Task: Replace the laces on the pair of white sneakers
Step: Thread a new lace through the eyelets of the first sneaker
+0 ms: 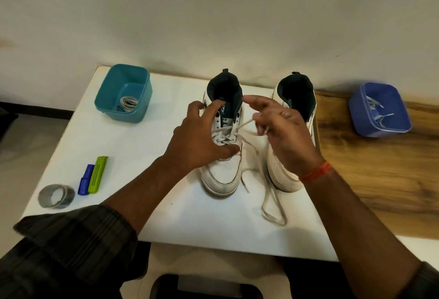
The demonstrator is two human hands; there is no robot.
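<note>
two white sneakers stand side by side on the white table (pixel 133 206), toes toward the person, heels toward the wall, long axes running near to far. the left sneaker (pixel 222 175) has a white lace (pixel 251 170) crossed through its lower eyelets, the loose end trailing off its right side and looping on the table in front of the right sneaker (pixel 282 175), much of which is hidden behind the right hand (pixel 285 130). the left hand (pixel 202 137) grips the left sneaker's upper, fingers curled over the eyelet edge, thumb on the vamp. the right hand's fingers are half curled and pinch the lace just beside the shoe.
</note>
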